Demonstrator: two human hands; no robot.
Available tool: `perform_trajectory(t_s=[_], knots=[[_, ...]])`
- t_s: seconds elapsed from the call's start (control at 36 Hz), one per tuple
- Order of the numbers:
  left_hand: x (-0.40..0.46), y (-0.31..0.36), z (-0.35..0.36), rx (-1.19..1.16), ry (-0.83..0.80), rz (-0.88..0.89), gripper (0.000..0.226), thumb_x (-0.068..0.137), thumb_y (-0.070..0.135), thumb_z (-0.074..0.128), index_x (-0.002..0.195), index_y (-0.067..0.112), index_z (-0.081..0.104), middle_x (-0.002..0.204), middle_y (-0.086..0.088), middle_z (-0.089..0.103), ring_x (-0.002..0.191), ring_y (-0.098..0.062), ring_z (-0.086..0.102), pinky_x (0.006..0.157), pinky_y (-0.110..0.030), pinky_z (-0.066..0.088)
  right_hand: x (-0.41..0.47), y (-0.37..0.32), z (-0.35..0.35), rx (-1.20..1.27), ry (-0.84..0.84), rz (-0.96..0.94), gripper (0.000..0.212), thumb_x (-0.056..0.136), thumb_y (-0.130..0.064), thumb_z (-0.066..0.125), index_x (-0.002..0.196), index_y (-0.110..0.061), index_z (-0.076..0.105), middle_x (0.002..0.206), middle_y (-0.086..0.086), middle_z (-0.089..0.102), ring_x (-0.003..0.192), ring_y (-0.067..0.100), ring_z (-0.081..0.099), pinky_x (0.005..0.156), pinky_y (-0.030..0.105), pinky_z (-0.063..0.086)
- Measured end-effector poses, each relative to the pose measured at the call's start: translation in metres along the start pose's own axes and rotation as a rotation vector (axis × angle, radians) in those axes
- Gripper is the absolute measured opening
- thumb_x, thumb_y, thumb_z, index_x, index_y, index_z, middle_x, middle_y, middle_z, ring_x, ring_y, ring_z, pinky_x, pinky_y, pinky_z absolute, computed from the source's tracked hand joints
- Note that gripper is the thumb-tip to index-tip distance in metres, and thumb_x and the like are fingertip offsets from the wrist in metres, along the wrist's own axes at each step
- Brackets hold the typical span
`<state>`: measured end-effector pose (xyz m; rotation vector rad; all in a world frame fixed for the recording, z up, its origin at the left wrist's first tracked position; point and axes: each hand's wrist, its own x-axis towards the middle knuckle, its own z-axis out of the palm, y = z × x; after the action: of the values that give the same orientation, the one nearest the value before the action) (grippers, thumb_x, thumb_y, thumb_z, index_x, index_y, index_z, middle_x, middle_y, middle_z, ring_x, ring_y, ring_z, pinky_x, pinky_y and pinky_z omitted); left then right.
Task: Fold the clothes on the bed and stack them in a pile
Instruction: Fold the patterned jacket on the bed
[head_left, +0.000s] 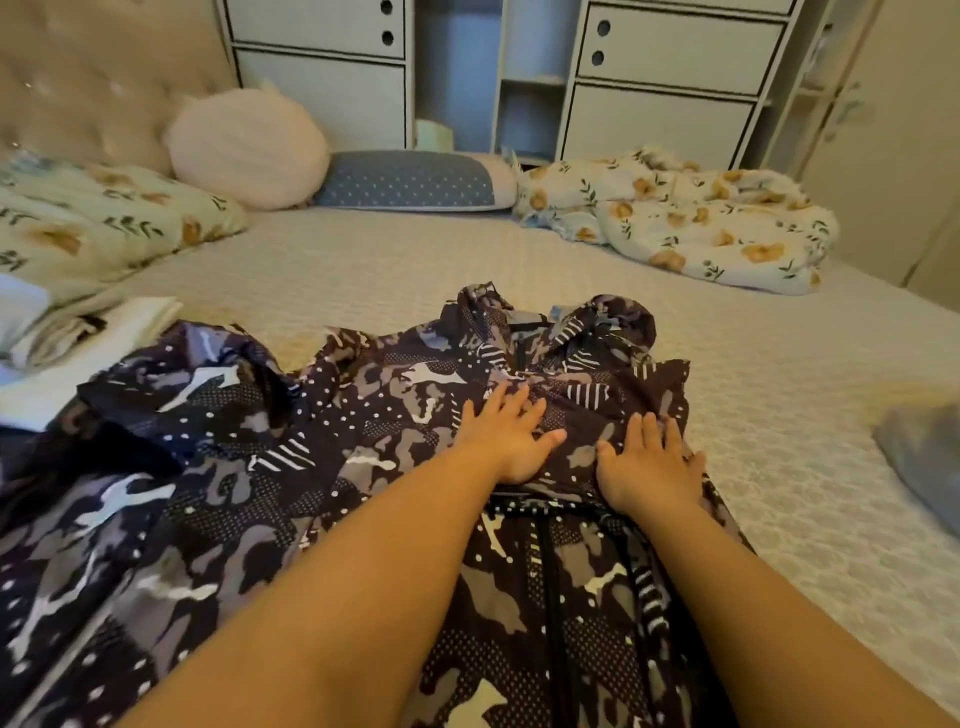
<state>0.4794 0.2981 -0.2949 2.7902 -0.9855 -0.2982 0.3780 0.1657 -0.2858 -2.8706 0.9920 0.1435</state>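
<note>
Left hand and right hand side by side, fingers straight and spread, pressed flat on a dark camouflage jacket, gripping nothing. Jacket spread across the near part of the bed, zip down the middle, collar bunched at the far end, one side rumpled off to the left. Folded pale clothes at the left edge, touching the jacket. Grey cloth at the right edge, well apart. Farther back: flowered pillow, round cream cushion, blue dotted pillow, crumpled flowered blanket. Tufted headboard at far left; white drawers behind the bed.
</note>
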Motion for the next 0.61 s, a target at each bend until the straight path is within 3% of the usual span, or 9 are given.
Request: perform_trajectory(t_s=[0.11,0.19,0.28,0.36,0.44,0.5,0.56,0.61], knots=[[-0.034,-0.015,-0.022,-0.069,-0.132,-0.022,0.062,0.095,0.064,0.009,0.151,0.038,0.006,0.161,0.006,-0.007,0.147,-0.024,-0.011,0.113,-0.055,-0.008,-0.017,-0.006,-0.023,-0.321,0.002,-0.031,0.067,0.099,-0.049,0.008,0.153,-0.010,0.000,0.160,0.008,-0.007,0.146,0.029,-0.011,0.115,0.055,-0.003],[-0.073,-0.052,-0.052,0.070,0.035,-0.043,0.059,0.097,0.060,0.013,0.151,0.037,0.010,0.161,0.002,0.007,0.147,-0.026,0.001,0.113,-0.056,-0.007,-0.034,-0.026,-0.040,-0.424,0.075,-0.180,0.061,0.100,-0.038,0.021,0.153,-0.012,0.006,0.160,0.010,-0.003,0.146,0.031,-0.007,0.116,0.055,0.002],[-0.119,-0.110,-0.085,0.214,0.284,-0.147,0.053,0.100,0.046,0.029,0.150,0.032,0.019,0.157,-0.002,0.023,0.144,-0.027,0.018,0.114,-0.056,0.002,-0.057,-0.062,-0.052,-0.264,0.119,-0.349,0.060,0.096,-0.036,0.037,0.150,-0.017,0.019,0.159,0.007,0.011,0.146,0.029,0.006,0.116,0.050,0.014],[-0.171,-0.172,-0.107,0.176,0.383,-0.376,0.061,0.094,0.042,0.046,0.149,0.027,0.024,0.150,-0.008,0.031,0.136,-0.032,0.031,0.113,-0.054,0.021,-0.078,-0.108,-0.056,-0.130,0.123,-0.521,0.057,0.093,-0.039,0.043,0.145,-0.018,0.032,0.152,0.008,0.026,0.140,0.029,0.022,0.112,0.046,0.027],[-0.220,-0.221,-0.109,0.109,0.345,-0.524,0.078,0.086,0.043,0.060,0.150,0.024,0.020,0.146,-0.013,0.031,0.129,-0.035,0.038,0.099,-0.047,0.043,-0.099,-0.159,-0.051,-0.068,0.072,-0.635,0.059,0.093,-0.041,0.045,0.146,-0.020,0.031,0.153,0.007,0.025,0.140,0.028,0.022,0.111,0.043,0.028],[-0.243,-0.242,-0.105,0.069,0.279,-0.579,0.083,0.082,0.043,0.067,0.149,0.021,0.021,0.144,-0.014,0.032,0.127,-0.033,0.042,0.095,-0.045,0.044,-0.111,-0.190,-0.048,-0.007,0.032,-0.679,0.060,0.093,-0.040,0.048,0.147,-0.023,0.030,0.156,0.004,0.021,0.143,0.027,0.019,0.113,0.042,0.025],[-0.257,-0.251,-0.097,0.053,0.248,-0.627,0.071,0.083,0.042,0.066,0.141,0.016,0.033,0.135,-0.013,0.042,0.119,-0.032,0.049,0.090,-0.042,0.045,-0.120,-0.218,-0.045,0.061,-0.020,-0.718,0.058,0.094,-0.040,0.048,0.147,-0.024,0.031,0.156,0.003,0.022,0.142,0.028,0.020,0.113,0.042,0.025],[-0.262,-0.252,-0.091,0.084,0.260,-0.666,0.045,0.090,0.036,0.058,0.128,0.015,0.046,0.120,-0.011,0.053,0.106,-0.030,0.056,0.079,-0.038,0.046,-0.129,-0.240,-0.044,0.118,-0.082,-0.760,0.055,0.095,-0.040,0.047,0.146,-0.024,0.033,0.154,0.004,0.026,0.140,0.028,0.024,0.111,0.041,0.030]])
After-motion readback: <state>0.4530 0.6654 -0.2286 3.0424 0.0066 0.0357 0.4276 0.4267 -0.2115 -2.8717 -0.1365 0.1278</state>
